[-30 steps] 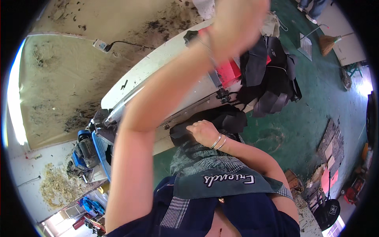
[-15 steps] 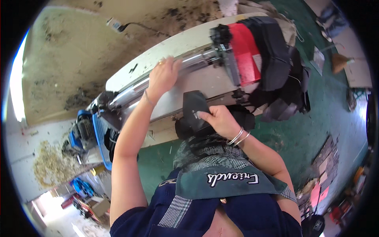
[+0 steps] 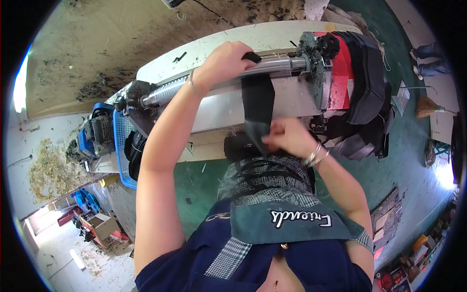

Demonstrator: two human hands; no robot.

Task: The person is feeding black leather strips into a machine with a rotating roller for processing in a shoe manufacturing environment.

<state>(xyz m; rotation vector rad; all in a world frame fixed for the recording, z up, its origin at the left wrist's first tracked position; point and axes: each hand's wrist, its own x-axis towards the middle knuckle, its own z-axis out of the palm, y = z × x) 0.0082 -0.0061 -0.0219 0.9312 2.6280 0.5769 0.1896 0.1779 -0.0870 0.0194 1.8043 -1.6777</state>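
Note:
A flat black piece of sheet material point(image 3: 258, 97) runs under a shiny metal roller point(image 3: 279, 66) toward me, and a short black end shows above the roller. My left hand point(image 3: 226, 63) is over the roller, its bent fingers closed on that far end. Close to my lap, my right hand point(image 3: 292, 138) is slightly blurred, with curled fingers at the right edge of the sheet's near end, apparently pinching it. Beneath that end, other black pieces point(image 3: 238, 145) lie on my lap, partly covered.
Mounts with dark, dirty knobs point(image 3: 318, 46) hold the roller's right end. Beyond them are a red box-like part point(image 3: 341, 73) and stacked black pieces point(image 3: 362, 73). A blue basket point(image 3: 121, 151) with black items stands left, beside a grimy blue motor point(image 3: 95, 136). A broom point(image 3: 428, 107) is far right.
The black sheet has moved from my lap to the roller, its far end now under and past it. My left hand slid right along the roller to that end; my right hand moved slightly right.

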